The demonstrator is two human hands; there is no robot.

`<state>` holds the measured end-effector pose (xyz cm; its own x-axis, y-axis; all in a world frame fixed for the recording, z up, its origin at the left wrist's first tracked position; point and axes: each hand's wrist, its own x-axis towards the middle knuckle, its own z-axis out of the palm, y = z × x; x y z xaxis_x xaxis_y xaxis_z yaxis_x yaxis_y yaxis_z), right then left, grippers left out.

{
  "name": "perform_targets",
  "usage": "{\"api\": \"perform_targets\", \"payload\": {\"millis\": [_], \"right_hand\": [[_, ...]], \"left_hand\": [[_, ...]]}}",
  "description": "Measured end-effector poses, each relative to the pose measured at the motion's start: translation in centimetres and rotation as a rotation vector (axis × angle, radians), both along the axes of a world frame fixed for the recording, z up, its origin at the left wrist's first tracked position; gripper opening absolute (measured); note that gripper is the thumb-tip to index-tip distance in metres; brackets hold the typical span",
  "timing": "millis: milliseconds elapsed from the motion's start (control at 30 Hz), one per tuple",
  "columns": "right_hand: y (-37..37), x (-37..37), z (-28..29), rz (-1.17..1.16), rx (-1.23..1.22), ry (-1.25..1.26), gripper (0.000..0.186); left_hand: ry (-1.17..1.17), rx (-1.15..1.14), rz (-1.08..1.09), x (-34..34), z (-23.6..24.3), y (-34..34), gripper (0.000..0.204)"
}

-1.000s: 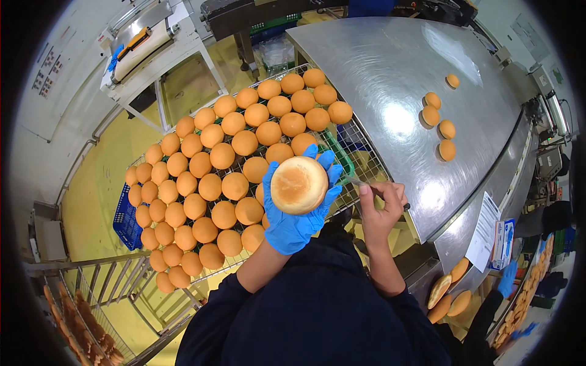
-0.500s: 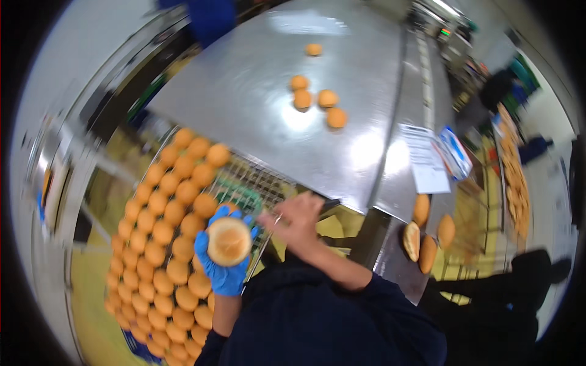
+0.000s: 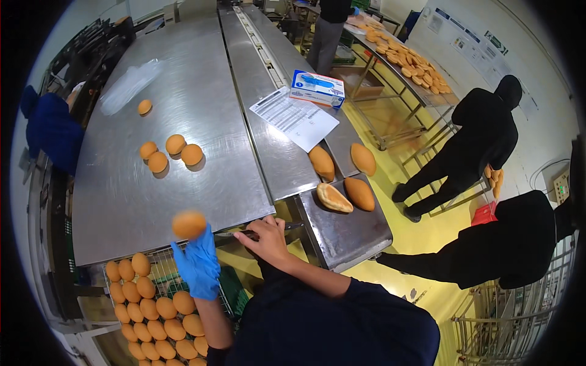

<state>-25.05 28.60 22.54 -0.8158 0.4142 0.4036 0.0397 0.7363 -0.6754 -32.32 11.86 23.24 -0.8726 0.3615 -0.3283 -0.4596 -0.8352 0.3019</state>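
My left hand [image 3: 196,262], in a blue glove, has its fingers apart just below a blurred round bun [image 3: 189,224]; whether they still touch it I cannot tell. My bare right hand [image 3: 265,244] is closed on a knife [image 3: 293,226] along the front edge of the steel table [image 3: 116,213]. Several round buns [image 3: 175,144] lie on that table. Below my left hand is a wire rack [image 3: 165,277] bearing rows of round buns [image 3: 140,264]. To the right, oval buns [image 3: 360,194], one of them pale [image 3: 334,196], rest on lower steel surfaces.
A paper sheet [image 3: 293,119] and blue-white box [image 3: 317,89] lie behind. Two dark-clothed people [image 3: 458,146] [image 3: 500,238] stand right, another person [image 3: 323,36] farther back, one in blue [image 3: 52,131] left. A bun-laden table [image 3: 415,67] and metal trolley [image 3: 513,317] are at right.
The view has swung toward the steel table. The bun cradled in my left hand has moved up to its fingertips, over the table edge. My right hand has lowered the knife to that edge.
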Motion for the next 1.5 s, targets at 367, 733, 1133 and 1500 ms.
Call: {"api": "perform_targets", "payload": {"millis": [367,733,1133,1500], "right_hand": [[0.0,1.2,-1.6,0.055,0.0,-0.089,0.033],[-6.6,0.0,-0.2,0.354,-0.031,0.044,0.031],[-8.0,5.0,3.8,0.401,-0.104,0.279,0.033],[-7.9,4.7,8.3,0.419,0.076,0.527,0.025]], "left_hand": [[0.68,-2.144,-0.42,10.5,-6.7,-12.6,0.055],[0.678,-2.169,-0.625,16.2,-11.3,-14.2,0.085],[0.267,-0.158,0.137,10.8,-0.5,-6.3,0.07],[0.4,-0.226,0.445,11.7,7.6,-4.0,0.082]]}}
